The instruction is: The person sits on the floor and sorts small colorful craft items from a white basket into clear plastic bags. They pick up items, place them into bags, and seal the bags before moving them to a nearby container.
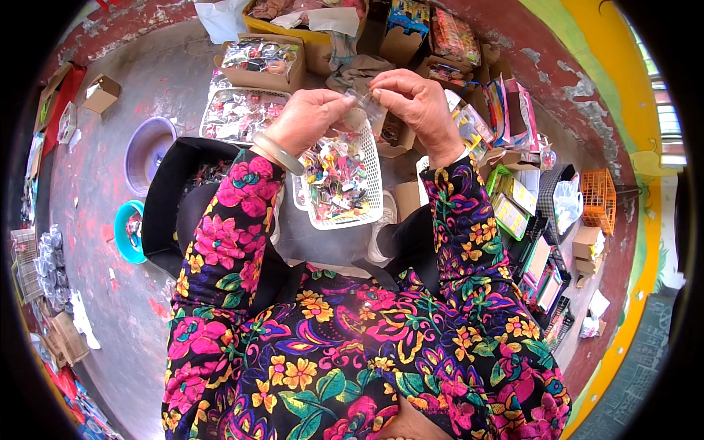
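Both hands are raised over a white plastic basket (376,172) heaped with small colourful trinkets (337,172). A small clear plastic bag (375,111) stretches between them. My left hand (304,117), with a pale bangle (277,152) at its wrist, pinches the bag's left edge between thumb and fingers. On the other side my right hand (422,114) has thumb and forefinger pressed together at the bag's upper right. Whether something small is also in those fingertips is too fine to tell.
Behind my left hand stand a white basket (213,117) of packed pieces and a cardboard box (297,73). A black bin (163,198) is by my left leg, near a purple basin (132,158) and a teal basin (119,233). Boxes and a green tray (506,213) crowd the right.
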`<state>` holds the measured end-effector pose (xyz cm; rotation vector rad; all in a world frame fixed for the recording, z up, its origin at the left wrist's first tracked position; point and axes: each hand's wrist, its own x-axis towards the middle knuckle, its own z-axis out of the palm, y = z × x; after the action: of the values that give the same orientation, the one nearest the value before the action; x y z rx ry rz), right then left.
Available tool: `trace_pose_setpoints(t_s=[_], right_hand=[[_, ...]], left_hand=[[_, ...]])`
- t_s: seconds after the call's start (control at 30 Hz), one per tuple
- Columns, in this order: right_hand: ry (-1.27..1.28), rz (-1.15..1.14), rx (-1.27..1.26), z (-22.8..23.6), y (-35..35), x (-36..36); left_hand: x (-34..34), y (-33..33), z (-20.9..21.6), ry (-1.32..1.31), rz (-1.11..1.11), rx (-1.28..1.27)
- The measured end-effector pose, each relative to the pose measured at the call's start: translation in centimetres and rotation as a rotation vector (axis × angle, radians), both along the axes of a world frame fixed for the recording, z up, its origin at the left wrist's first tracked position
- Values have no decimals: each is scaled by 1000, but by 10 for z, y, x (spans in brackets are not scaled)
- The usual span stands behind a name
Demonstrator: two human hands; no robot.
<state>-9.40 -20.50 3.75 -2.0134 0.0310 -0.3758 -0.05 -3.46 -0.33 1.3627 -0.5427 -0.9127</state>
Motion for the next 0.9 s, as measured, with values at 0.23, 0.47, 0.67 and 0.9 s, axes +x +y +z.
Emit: trace_pose_setpoints(t_s=[0.23, 0.47, 0.67, 0.9], right_hand=[[-162, -8, -254, -1, 10, 0], [-200, 31, -239, -5, 12, 3], [-309, -32, -308, -5, 14, 3], [-221, -16, -93, -9, 14, 4]], left_hand=[[-2, 0, 2, 148, 197, -142], [-1, 0, -4, 79, 214, -129], [-3, 0, 3, 129, 221, -142], [-5, 5, 12, 245, 122, -190]])
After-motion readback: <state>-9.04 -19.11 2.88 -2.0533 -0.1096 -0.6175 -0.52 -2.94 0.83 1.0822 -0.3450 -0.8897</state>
